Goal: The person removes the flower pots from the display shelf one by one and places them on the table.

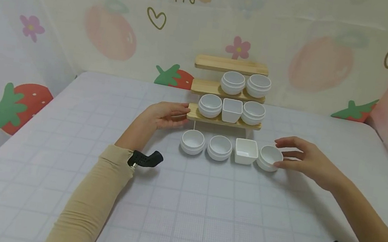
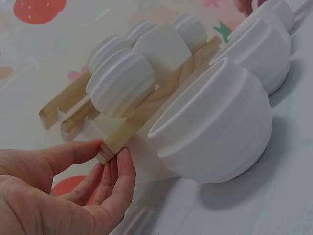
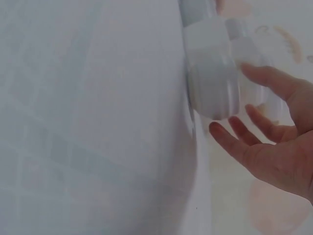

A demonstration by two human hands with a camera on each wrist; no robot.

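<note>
My left hand pinches the left end of the lowest board of a tiered wooden shelf, with the thumb on top and fingers below. Beside it on the table stands a round white bowl, the leftmost of a row. My right hand is at the row's right end, spread around another round white bowl. In the right wrist view its fingers are parted and relaxed, with the thumb near the rim of that bowl. Between these stand a round bowl and a square white bowl.
On the lowest board, a square bowl stands between two round bowls. The middle board bears two round bowls on its right; above it runs the top board. A printed cloth hangs behind the table.
</note>
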